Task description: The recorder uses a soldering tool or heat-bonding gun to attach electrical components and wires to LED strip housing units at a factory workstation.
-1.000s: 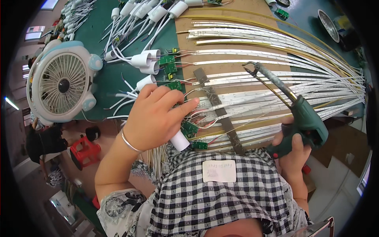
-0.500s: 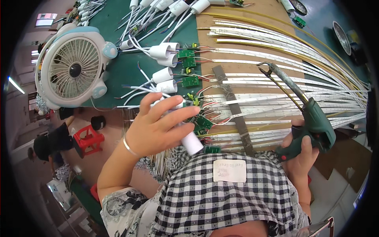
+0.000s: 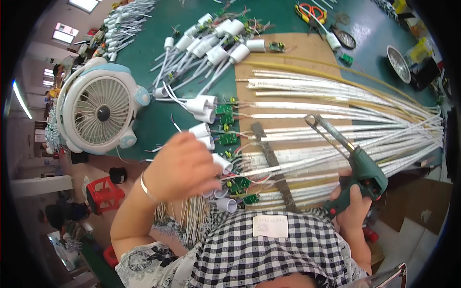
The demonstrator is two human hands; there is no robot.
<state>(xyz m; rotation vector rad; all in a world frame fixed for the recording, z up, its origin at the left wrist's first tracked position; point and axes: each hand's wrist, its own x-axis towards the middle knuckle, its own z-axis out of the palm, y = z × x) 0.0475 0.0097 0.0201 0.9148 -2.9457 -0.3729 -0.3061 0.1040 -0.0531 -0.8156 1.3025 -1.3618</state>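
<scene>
My right hand (image 3: 356,207) is wrapped round the handle of a green soldering gun (image 3: 372,173). Its metal tip points up and left over the white LED strips (image 3: 307,111). My left hand (image 3: 185,168), smeared by motion, hovers at the left ends of the strips; whether its fingers hold anything cannot be made out. Just right of its fingers lies a small green circuit board (image 3: 238,184) with red and white wires. Below them, by the apron, rests a white cylindrical lamp cap (image 3: 226,205). More white caps (image 3: 200,130) wired to green boards (image 3: 227,139) line up farther back.
A dark metal bar (image 3: 273,165) lies across the strips. A white and blue fan (image 3: 98,113) stands at the left. Caps with cables (image 3: 206,45) are heaped at the back. Yellow-handled scissors (image 3: 312,13) and a metal dish (image 3: 398,65) lie far right. A red stool (image 3: 104,194) stands beyond.
My left hand has lifted off the near board and cap and shifted a little left. The soldering gun stays in my right hand. The whole view has tilted, showing more of the table's far side.
</scene>
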